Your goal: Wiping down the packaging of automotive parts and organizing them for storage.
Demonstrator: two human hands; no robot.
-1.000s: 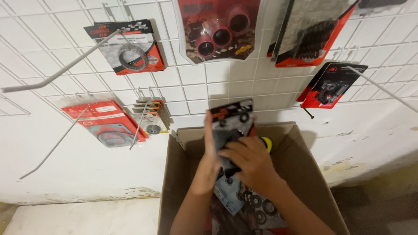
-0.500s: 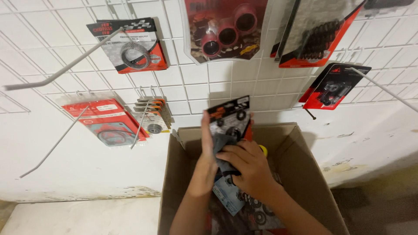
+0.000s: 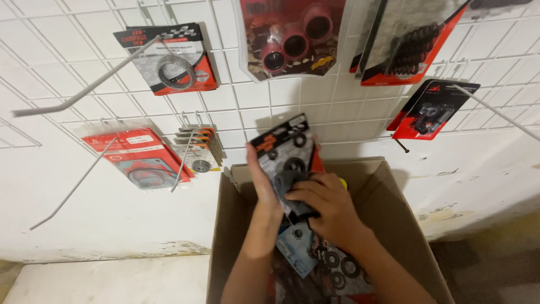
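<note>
White wall grid carries hung packs and bare hooks; below it stands an open box with more packs inside. Both hands hold a stack of packs upright over the box: left hand clasped along its edge, right hand closed on its lower front. Step in hand: sorting the stack; next move likely needs one pack separated and its hole aligned to a hook.

Both forearms rise from the lower edge, close together and bare. The left hand stands upright on its edge, fingers straight and extended upward, palm facing right. The right hand sits just beside it, knuckles up, fingers curled inward in a closed grip
</note>
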